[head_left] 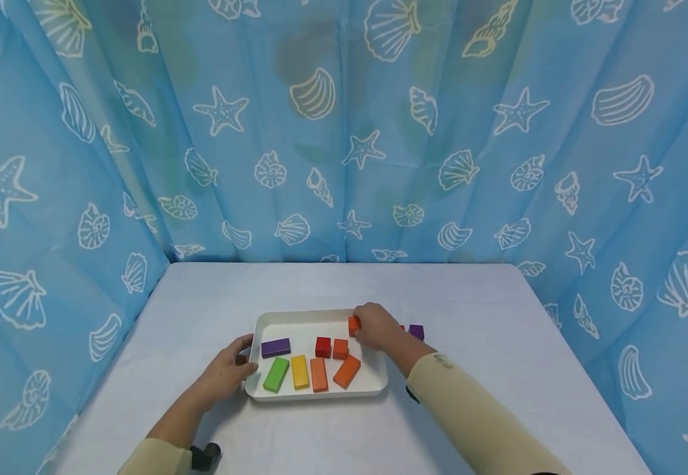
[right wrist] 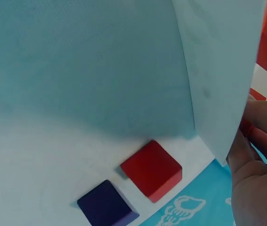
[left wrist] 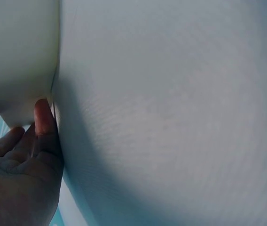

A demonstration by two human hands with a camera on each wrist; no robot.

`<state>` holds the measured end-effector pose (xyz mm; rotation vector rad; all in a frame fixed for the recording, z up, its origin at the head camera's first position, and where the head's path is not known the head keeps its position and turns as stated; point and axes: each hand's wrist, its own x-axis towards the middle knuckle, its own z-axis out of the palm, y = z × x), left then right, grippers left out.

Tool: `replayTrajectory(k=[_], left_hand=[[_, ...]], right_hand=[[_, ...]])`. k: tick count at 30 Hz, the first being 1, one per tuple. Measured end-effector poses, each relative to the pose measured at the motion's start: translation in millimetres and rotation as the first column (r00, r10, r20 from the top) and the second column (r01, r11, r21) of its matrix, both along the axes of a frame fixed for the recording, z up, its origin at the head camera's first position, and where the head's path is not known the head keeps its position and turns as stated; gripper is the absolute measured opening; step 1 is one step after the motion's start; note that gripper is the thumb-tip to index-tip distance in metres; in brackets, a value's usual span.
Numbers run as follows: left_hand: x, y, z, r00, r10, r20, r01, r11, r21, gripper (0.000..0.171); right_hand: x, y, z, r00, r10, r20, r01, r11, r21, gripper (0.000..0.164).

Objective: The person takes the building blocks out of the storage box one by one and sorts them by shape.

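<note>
A white tray (head_left: 296, 323) lies on the table. My left hand (head_left: 225, 369) grips its left end, thumb at the front and fingers farther back along the rim; the left wrist view shows fingertips against the tray's wall (left wrist: 20, 56). Over the tray's back right corner, my right hand (head_left: 376, 328) pinches an orange block (head_left: 352, 326), partly hidden by the fingers. Inside the tray are a purple block (head_left: 275, 348), a green block (head_left: 276, 375), a yellow block (head_left: 299, 372), two long orange blocks (head_left: 318, 375), a red cube (head_left: 322, 347) and an orange cube (head_left: 340, 349).
Outside the tray, beyond my right wrist, a purple cube (head_left: 416, 331) and a red cube (right wrist: 153, 170) stand on the white tabletop (head_left: 468, 297). A blue curtain (head_left: 344, 191) with shell prints hangs behind and along both sides.
</note>
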<state>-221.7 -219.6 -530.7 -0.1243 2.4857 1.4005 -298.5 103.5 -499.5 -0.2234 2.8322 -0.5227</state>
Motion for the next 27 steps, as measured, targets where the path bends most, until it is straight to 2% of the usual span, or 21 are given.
replayTrajectory(k=[12, 22, 27], left_hand=[[-3.6, -2, 4.7, 1.000, -0.021, -0.017, 0.021, 1.000, 0.004, 0.071], [-1.4, 1, 2.0, 1.000, -0.015, -0.009, 0.015, 1.000, -0.011, 0.070], [-0.2, 2, 1.3, 1.000, -0.016, 0.000, 0.016, 1.000, -0.009, 0.071]], right_hand=[[-1.6, 19, 27.7, 0.998, -0.006, -0.063, 0.004, 1.000, -0.030, 0.044], [5.4, 35, 28.1, 0.996, -0.050, -0.069, 0.047, 0.997, -0.056, 0.041], [8.4, 48, 26.9, 0.992, -0.113, -0.053, 0.108, 0.990, -0.088, 0.044]])
